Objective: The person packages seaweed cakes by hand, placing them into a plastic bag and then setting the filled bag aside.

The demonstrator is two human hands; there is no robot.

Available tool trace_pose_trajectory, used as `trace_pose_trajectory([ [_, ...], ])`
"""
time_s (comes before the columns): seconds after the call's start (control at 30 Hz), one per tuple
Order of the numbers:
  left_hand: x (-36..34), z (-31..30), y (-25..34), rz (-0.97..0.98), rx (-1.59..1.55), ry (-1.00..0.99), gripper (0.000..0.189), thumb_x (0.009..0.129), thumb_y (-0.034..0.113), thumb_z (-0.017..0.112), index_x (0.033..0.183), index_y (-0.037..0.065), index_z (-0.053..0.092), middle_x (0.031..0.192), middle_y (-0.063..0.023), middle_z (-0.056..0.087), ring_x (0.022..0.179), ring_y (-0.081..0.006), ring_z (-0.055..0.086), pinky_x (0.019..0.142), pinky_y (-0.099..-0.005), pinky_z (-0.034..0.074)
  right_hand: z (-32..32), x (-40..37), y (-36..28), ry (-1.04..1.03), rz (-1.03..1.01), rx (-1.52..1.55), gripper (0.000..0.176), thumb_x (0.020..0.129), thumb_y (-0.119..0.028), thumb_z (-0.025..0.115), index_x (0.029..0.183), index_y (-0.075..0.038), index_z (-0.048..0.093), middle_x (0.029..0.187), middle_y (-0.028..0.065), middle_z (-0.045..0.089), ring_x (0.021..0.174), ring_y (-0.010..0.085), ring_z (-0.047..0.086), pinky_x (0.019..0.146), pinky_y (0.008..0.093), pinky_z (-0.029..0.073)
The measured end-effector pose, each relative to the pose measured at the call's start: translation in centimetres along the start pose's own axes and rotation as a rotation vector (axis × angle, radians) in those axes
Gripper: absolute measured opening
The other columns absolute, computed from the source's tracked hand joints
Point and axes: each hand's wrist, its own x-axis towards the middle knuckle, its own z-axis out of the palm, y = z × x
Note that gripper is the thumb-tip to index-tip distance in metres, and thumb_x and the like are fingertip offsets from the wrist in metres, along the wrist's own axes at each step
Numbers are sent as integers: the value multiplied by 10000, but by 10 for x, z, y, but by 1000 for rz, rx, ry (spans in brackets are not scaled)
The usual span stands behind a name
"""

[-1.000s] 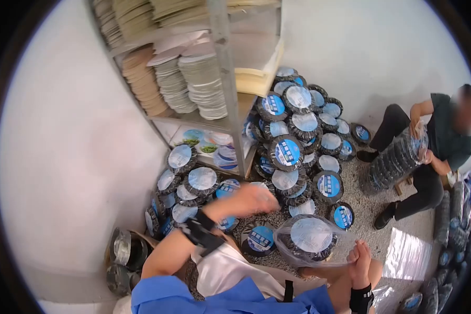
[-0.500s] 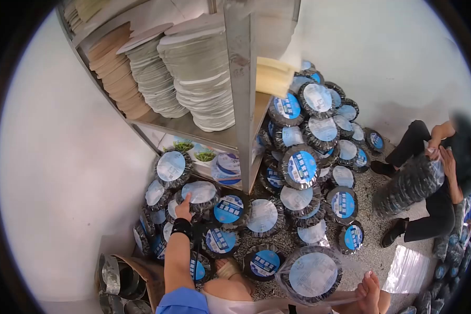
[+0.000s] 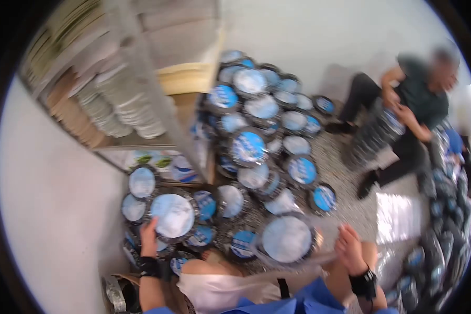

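My left hand (image 3: 148, 236), with a black band at the wrist, is closed on the edge of a round black package with a pale label (image 3: 174, 215), tilted above other packages at the lower left. On the right, my right hand (image 3: 349, 246) pinches the clear plastic bag (image 3: 327, 230) stretched out from another round black package (image 3: 286, 239) in front of my lap. That package lies label up inside the clear film.
Piled round packages (image 3: 247, 146) stand in the middle. A metal shelf (image 3: 141, 68) with stacked discs is at upper left. A co-worker (image 3: 424, 99) sits at right holding a wrapped stack (image 3: 374, 133). Clear bags (image 3: 397, 217) lie on the floor, beside more wrapped stacks (image 3: 434, 251).
The view has swung to the right. My left hand was touching a package top and now holds a package raised by its edge. My right hand still has the plastic.
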Motion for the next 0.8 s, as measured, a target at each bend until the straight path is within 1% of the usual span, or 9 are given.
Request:
trace_pose_trajectory([
  [0.13,-71,43,83,33,-413,-199,388,853,177,607,1182,12,483,1110,-121,595,925,-250,621,808,-390,515,0,-18,-2,-19,-151,8,88,954,-146,476,982,-69,508,550,-80,290,428,27,276,396,187,247],
  [0.23,-114,86,94,265,394,-555,510,727,248,734,1125,6,528,1038,-130,616,898,-237,613,759,-381,503,-2,-40,-3,-41,-226,-22,82,948,-138,484,977,-65,508,557,-73,362,438,28,340,401,185,287],
  [0.3,-197,206,142,967,866,-1030,469,686,354,761,953,-5,620,883,-135,599,784,-289,590,719,-384,480,5,-56,-3,-40,-337,-251,74,935,-131,509,948,-60,522,573,-47,458,465,37,435,415,191,335],
  [0.4,-231,266,82,746,987,-1347,464,743,348,731,1042,11,621,949,-95,640,813,-266,617,757,-325,488,14,-89,2,-154,-455,-725,98,915,-150,543,943,-58,522,563,17,519,446,109,483,406,252,344],
  [0.43,-223,270,69,764,1002,-1345,464,743,348,731,1042,11,621,949,-95,640,813,-266,617,757,-325,488,12,-100,4,-237,-698,-878,96,903,-131,550,947,-52,518,570,53,533,459,162,518,417,281,368],
  [0.47,-213,272,56,355,811,-1224,451,774,344,707,1039,-9,615,964,-100,643,824,-233,625,749,-322,492,9,-111,5,-317,-937,-1031,100,892,-113,557,952,-46,514,577,88,548,473,215,553,429,309,393],
  [0.53,-211,264,48,-251,392,-976,373,859,286,637,1067,-22,606,1004,-102,650,861,-161,634,752,-292,505,5,-130,-5,-389,-874,-1086,93,876,-93,565,943,-50,516,602,132,562,512,282,581,454,328,426],
  [0.67,-208,238,-1,-624,-18,-553,346,873,250,609,1081,-26,600,1020,-114,647,866,-189,637,767,-321,507,-1,-139,6,-460,-523,-938,109,916,-99,526,938,-22,451,593,86,589,547,190,635,493,279,475],
  [0.8,-239,267,-32,517,540,-393,556,850,404,600,1012,-125,544,943,-256,633,848,-362,636,741,-403,489,16,-116,33,-404,-219,-142,87,964,-102,417,900,-43,417,701,104,609,701,247,675,600,302,559],
])
